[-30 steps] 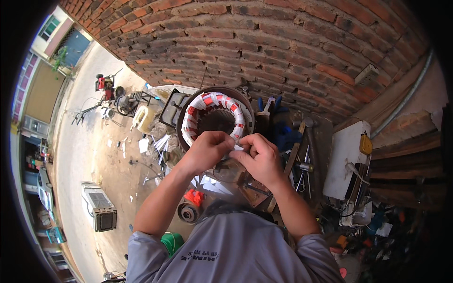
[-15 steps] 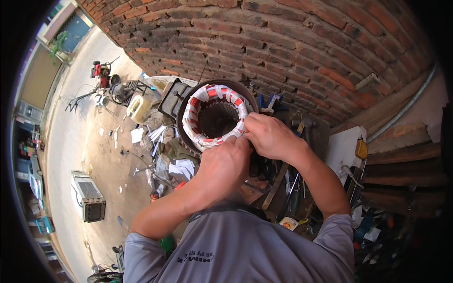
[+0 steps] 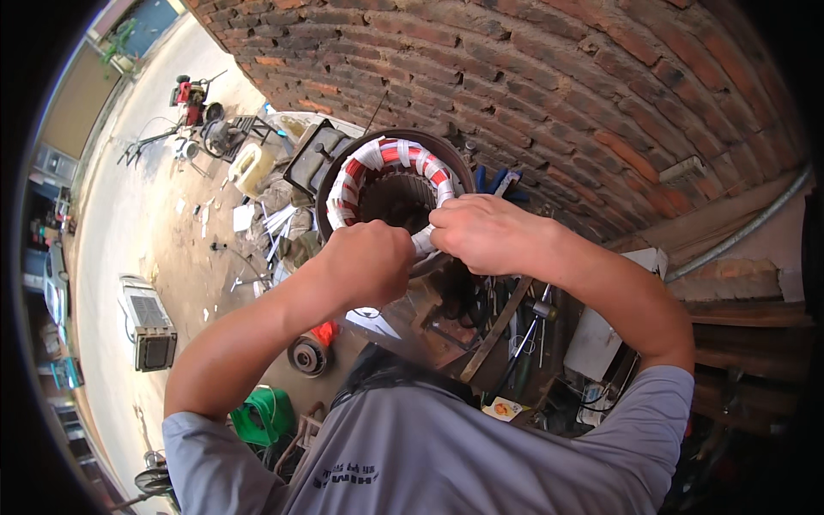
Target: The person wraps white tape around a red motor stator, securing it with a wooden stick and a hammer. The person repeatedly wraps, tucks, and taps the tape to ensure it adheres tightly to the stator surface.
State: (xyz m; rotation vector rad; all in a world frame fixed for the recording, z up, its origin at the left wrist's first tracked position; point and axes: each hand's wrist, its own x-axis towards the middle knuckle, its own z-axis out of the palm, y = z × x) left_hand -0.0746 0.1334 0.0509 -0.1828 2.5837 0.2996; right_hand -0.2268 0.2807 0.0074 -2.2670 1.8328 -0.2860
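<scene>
In front of me stands an electric motor stator in a dark round housing (image 3: 466,172). Its ring of red wire windings (image 3: 369,156) is wrapped in white tape, with the dark hollow bore in the middle. My left hand (image 3: 371,262) is a closed fist at the near left edge of the ring, thumb side toward the bore. On the near right edge, my right hand (image 3: 485,233) has its fingers pinched together against the windings. Whatever lies between the fingers of either hand is hidden; a thin strand cannot be made out.
A brick wall (image 3: 515,94) rises beyond the stator. Blue-handled pliers (image 3: 498,182) lie right of it, and a hammer (image 3: 545,311) and other tools lie nearer me. A yellowish jerrycan (image 3: 251,169), paper strips and a grey boxy unit (image 3: 148,322) are on the ground at left.
My hands have drawn apart from where they nearly met at the ring's near edge. The left fist has gone left, my elbows have spread wider, and the view has shifted slightly.
</scene>
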